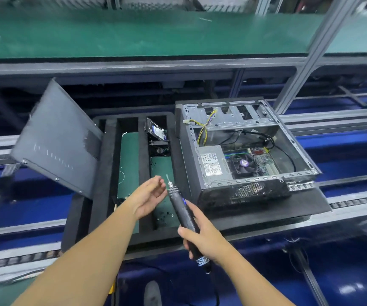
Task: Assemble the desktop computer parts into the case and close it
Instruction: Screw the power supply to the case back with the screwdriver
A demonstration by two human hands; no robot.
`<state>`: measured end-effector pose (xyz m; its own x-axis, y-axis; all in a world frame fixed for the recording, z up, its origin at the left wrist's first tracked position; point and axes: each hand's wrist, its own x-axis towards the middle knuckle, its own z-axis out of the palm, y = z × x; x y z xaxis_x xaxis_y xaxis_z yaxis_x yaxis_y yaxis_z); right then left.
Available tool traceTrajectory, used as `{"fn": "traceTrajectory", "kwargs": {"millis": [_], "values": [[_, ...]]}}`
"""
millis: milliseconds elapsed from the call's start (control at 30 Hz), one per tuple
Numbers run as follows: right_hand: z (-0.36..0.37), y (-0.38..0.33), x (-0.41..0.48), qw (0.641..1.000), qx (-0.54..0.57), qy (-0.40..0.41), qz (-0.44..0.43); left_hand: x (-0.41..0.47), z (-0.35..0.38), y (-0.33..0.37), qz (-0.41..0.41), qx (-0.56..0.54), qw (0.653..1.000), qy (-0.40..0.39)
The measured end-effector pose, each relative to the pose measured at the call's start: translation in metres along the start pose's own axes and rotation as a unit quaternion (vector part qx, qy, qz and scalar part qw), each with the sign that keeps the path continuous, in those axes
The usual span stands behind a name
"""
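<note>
The open desktop case (244,191) lies on its side on a black foam pad, with the power supply (212,163), CPU fan (243,164) and motherboard inside. My right hand (202,235) grips a black electric screwdriver (181,206), its bit pointing up and away near the case's front left corner. Just left of the bit is my left hand (148,196), palm up with relaxed fingers; whether the fingertips pinch a screw cannot be told. A hard drive (157,131) and a small fan (159,149) sit in the foam tray. The grey side panel (54,144) leans at the tray's left.
The black foam tray (109,164) has green-bottomed slots, with small screws (167,215) lying in the right slot. Loose yellow and black cables (204,129) hang inside the case. A conveyor frame with a green-topped shelf (134,34) runs behind. An aluminium post (306,65) rises at right.
</note>
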<state>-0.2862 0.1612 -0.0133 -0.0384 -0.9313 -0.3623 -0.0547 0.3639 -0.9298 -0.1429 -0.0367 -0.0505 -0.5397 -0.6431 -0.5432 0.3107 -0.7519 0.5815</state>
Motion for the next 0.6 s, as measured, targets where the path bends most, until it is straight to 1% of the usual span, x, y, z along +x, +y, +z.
{"fn": "traceTrajectory", "kwargs": {"millis": [67,167,367,500,600], "values": [[-0.001,-0.001,-0.009,1.0,-0.015,-0.01,-0.007,-0.01,0.004,-0.004,-0.006,-0.011,1.0,-0.013],[-0.002,-0.001,-0.023,0.999,-0.035,-0.019,-0.017,-0.024,0.011,-0.008,-0.014,-0.029,0.999,-0.009],[-0.007,0.004,-0.051,0.999,-0.045,-0.014,-0.016,-0.042,0.022,-0.023,-0.027,-0.043,0.999,-0.017],[-0.015,0.007,-0.068,0.997,-0.068,-0.019,0.013,-0.053,0.031,-0.034,-0.029,-0.016,0.999,-0.019],[-0.019,0.01,-0.08,0.996,-0.086,-0.016,0.015,-0.058,0.038,-0.044,-0.036,0.009,0.999,-0.017]]}}
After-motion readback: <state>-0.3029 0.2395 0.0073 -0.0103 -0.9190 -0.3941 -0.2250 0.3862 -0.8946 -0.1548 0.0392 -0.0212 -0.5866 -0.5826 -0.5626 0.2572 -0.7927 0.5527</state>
